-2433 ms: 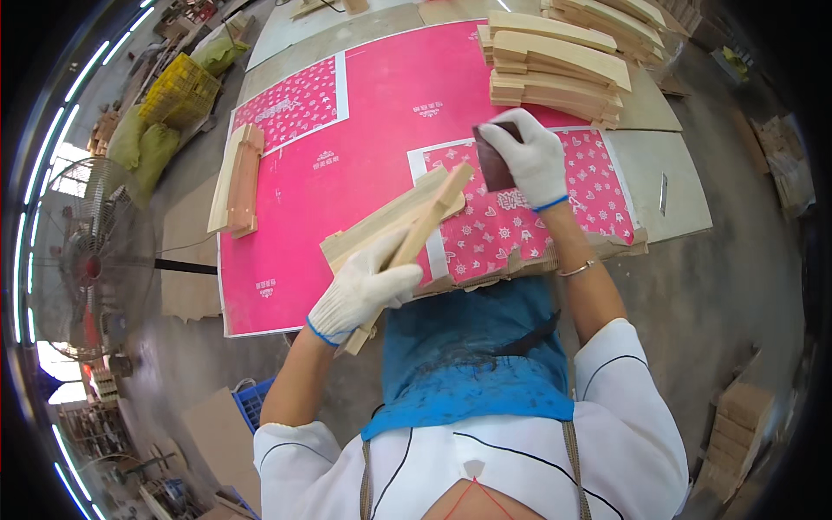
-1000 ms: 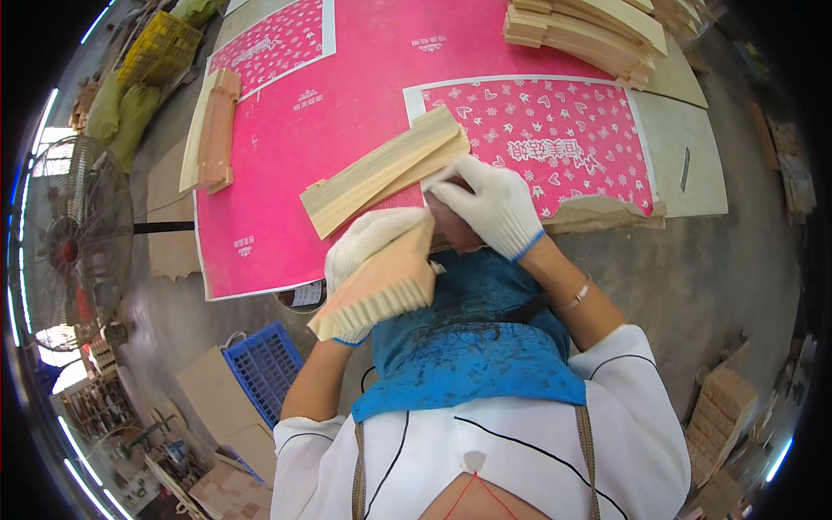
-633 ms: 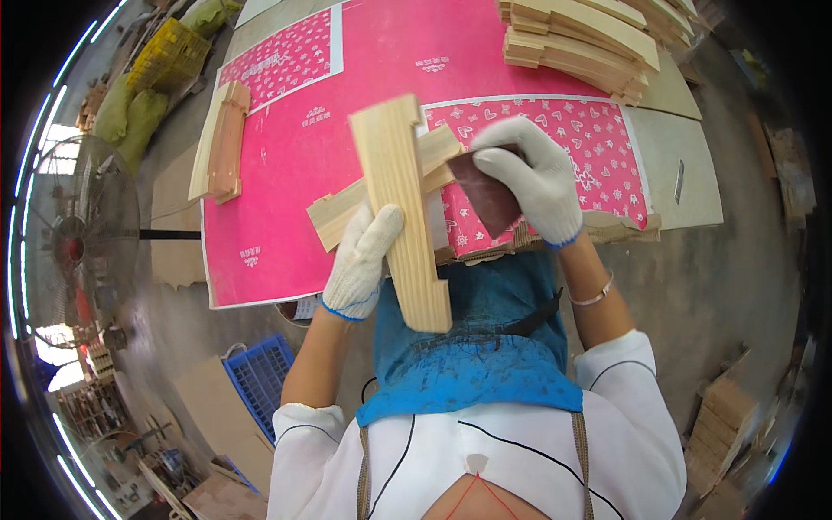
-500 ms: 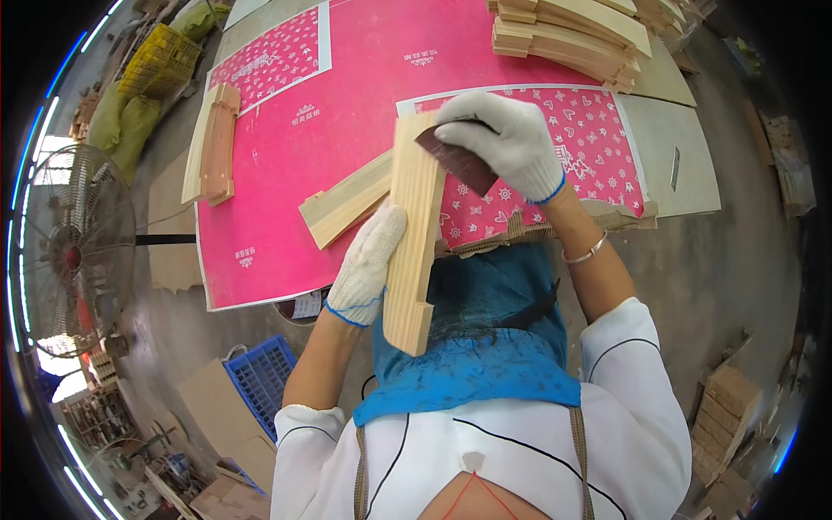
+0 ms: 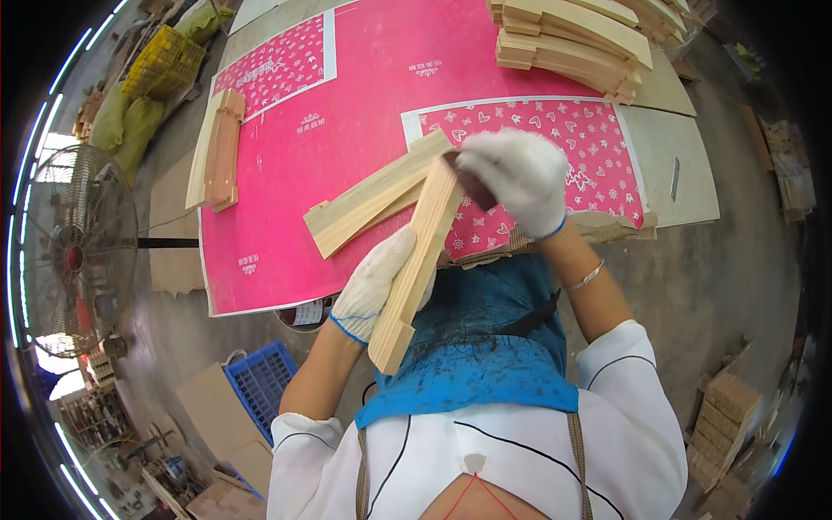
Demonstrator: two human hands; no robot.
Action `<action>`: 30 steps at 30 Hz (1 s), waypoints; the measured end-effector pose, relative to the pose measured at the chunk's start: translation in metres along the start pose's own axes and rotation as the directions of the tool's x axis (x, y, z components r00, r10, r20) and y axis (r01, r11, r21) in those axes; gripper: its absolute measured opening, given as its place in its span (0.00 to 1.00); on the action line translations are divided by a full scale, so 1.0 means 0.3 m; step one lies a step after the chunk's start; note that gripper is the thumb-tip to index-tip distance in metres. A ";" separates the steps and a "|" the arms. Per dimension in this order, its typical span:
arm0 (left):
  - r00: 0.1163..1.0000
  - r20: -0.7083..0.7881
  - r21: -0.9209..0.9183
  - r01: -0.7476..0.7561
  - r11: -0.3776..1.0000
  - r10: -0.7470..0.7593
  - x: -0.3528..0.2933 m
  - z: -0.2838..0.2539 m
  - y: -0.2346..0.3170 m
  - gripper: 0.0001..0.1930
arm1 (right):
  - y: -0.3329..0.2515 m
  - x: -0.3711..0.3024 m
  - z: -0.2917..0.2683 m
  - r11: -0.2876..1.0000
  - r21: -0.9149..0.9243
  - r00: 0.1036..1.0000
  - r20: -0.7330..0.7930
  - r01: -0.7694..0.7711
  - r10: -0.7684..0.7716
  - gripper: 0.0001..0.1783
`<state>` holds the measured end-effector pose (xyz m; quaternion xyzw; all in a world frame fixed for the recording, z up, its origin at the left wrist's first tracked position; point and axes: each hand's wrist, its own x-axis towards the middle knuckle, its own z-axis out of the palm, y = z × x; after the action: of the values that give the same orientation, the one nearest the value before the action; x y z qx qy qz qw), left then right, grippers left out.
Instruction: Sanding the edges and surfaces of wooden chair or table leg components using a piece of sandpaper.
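My left hand (image 5: 379, 276), in a white knit glove, is closed around a pale wooden slat (image 5: 419, 260) with a notched near end. The slat slants in front of my blue apron, its narrow edge turned up. My right hand (image 5: 517, 179), gloved too and smeared by motion, grips a piece of brown sandpaper (image 5: 475, 185) against the slat's far end. Behind it, another wooden piece (image 5: 374, 195) lies on the pink-covered table (image 5: 364, 113).
Stacked curved wooden pieces (image 5: 572, 43) stand at the table's far right, with more pieces (image 5: 217, 149) at its left edge. A metal strip (image 5: 674, 179) lies on the right side. A large fan (image 5: 75, 251) stands left, near a blue crate (image 5: 264, 381) on the floor.
The slat has been rolled from its broad face onto its narrow edge, and its far end leans further right. My right hand has moved slightly down and right with the sandpaper.
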<state>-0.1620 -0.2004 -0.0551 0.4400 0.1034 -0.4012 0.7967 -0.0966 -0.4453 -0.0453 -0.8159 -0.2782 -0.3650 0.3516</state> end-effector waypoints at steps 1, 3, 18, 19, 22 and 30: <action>0.998 0.068 -0.033 0.016 0.999 -0.013 0.000 0.012 0.012 0.24 | 0.032 0.010 -0.001 0.998 -0.021 0.997 -0.044 -0.066 0.065 0.07; 0.990 -0.061 0.204 -0.113 0.972 0.128 -0.005 0.053 0.045 0.26 | 0.018 -0.016 -0.001 0.999 -0.046 0.998 -0.059 -0.026 0.024 0.07; 0.709 0.330 0.878 0.011 -0.479 0.623 0.132 -0.022 0.200 0.39 | 0.177 0.058 0.044 0.527 0.455 0.630 0.101 -0.718 0.770 0.14; 0.710 0.331 0.879 0.007 -0.477 0.621 0.149 -0.045 0.182 0.39 | 0.184 0.082 0.072 0.527 0.452 0.628 0.100 -0.720 0.772 0.14; 0.680 0.326 0.867 0.061 -0.494 0.657 0.170 -0.063 0.167 0.38 | 0.216 0.143 0.167 0.638 0.142 0.652 0.216 -0.757 0.726 0.18; 0.717 0.192 0.889 0.162 -0.428 0.670 0.157 -0.023 0.174 0.34 | 0.161 -0.092 0.060 0.738 -0.186 0.680 0.295 -0.649 0.672 0.13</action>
<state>-0.0918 -0.2056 -0.0514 0.9754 -0.1852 0.0611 0.1024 -0.0711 -0.4658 -0.0939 -0.9227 -0.0097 -0.0749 0.3781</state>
